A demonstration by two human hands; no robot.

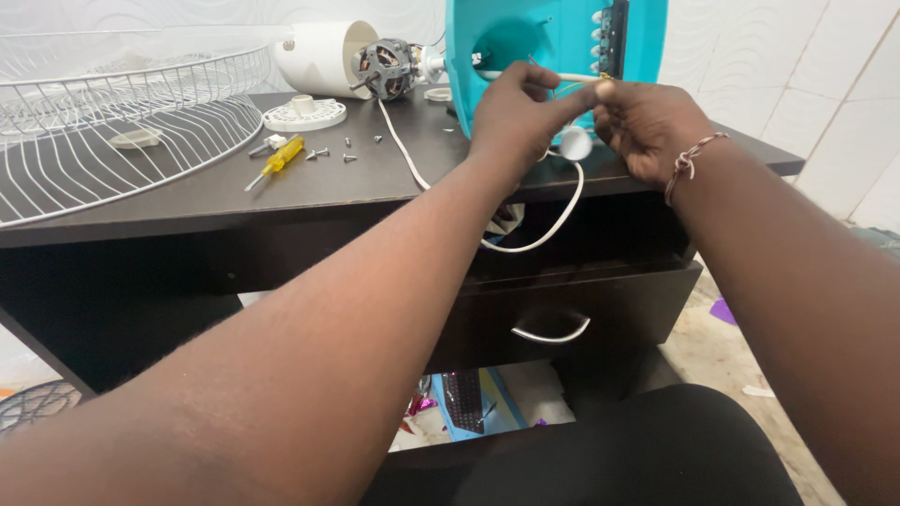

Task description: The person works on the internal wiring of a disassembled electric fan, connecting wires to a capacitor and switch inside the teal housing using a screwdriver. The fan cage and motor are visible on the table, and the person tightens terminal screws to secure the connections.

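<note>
A teal fan housing [553, 37] stands upright on the dark desk [309, 183], its open underside facing me. My left hand [520, 112] and my right hand [647, 126] meet in front of it, both pinching thin wires and a white sleeve [539, 76] that come out of the housing. A white round knob [575, 142] hangs just below my fingers. A white cord [412, 164] runs from the exposed motor [384, 67] across the desk and loops down over the front edge.
A white wire fan grille [112, 131] covers the desk's left side. A yellow-handled screwdriver [274, 159], several loose screws [333, 150], a white round plate [305, 112] and a white motor cover [319, 56] lie behind. A slightly open drawer [562, 309] sits below.
</note>
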